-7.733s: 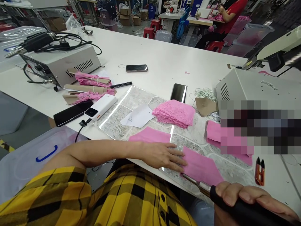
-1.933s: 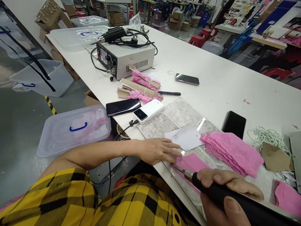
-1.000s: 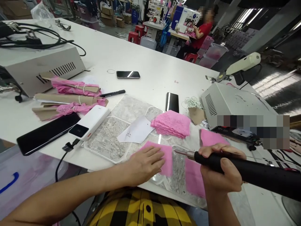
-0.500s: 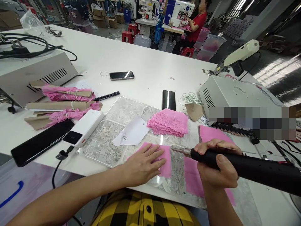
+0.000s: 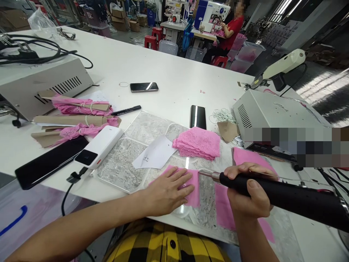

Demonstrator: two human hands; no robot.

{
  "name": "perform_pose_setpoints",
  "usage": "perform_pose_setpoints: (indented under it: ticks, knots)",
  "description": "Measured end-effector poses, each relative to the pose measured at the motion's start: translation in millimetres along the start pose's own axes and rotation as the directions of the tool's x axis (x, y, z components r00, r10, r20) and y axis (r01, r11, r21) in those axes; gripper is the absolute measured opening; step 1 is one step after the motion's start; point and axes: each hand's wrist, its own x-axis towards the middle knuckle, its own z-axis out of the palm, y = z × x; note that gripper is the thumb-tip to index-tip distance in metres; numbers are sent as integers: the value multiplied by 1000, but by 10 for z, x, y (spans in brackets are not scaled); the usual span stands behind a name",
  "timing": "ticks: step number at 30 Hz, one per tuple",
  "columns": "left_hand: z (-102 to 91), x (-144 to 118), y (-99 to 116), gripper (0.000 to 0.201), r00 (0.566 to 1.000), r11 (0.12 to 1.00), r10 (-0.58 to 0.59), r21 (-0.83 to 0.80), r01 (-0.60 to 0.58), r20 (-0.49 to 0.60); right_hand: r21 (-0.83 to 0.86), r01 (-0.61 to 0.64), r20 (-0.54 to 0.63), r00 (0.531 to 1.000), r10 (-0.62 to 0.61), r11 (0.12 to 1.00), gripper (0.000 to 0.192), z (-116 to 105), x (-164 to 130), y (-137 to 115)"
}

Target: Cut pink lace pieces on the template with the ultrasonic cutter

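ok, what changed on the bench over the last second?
Little. The left hand stays flat on the pink piece, and the right hand keeps gripping the black tool, its metal tip hovering by the piece's right edge. Lace stack and paper slip unmoved.

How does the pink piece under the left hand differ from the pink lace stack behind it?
The pink piece lies single and flat, pressed by the left hand; the lace stack is many layers, untouched. The piece's edges look straight, the stack's scalloped. Both are pink and rest on the clear sheet.
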Motion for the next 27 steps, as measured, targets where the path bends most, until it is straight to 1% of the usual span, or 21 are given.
perform_pose_setpoints:
  ticks: [4,12,20,24,27]
  knots:
    - [-1,3,-9,35,1000,1000,21,15,-21,1,4,9,-5,1000,-9,1000,20,2,-1,-6]
    - [-13,20,-7,34,1000,999,27,24,-27,4,0,3,-13,1000,-3,1000,18,20,-11,16]
    - [-42,35,-9,35,999,999,24,27,-25,40,-50,26,37,999,-24,998,11,28,-7,10]
    - [-43,39,-6,34,999,1000,23,14,-23,46,-45,10,-1,1000,-10,999,14,31,5,-10]
    - [-52,43,0,34,998,1000,17,2,-17,58,-31,-5,-15,1000,4,1000,14,-26,-2,-64]
